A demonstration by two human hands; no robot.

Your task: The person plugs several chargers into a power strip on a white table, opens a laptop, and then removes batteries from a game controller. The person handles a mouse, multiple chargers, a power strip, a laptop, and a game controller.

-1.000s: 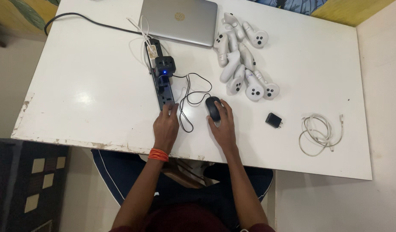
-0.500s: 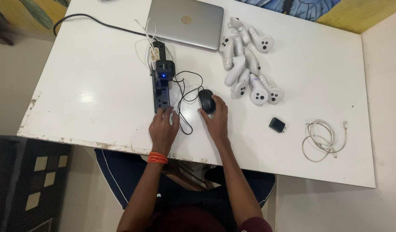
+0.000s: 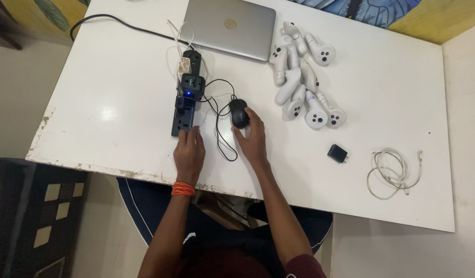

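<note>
Under the right hand [image 3: 252, 141], mouse [image 3: 239, 113] partly hidden.

Both forearms are bare. The left hand [image 3: 189, 154] has a bundle of thin orange thread bands [image 3: 183, 189] wound around its wrist; the right hand [image 3: 253, 141] wears nothing. A dark maroon short sleeve [image 3: 302, 267] shows on the right arm, above dark navy trousers with a thin white side stripe [image 3: 139, 219].

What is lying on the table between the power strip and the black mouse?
In the head view, a loose loop of black cable lies on the white table between the power strip and the black mouse.
</note>
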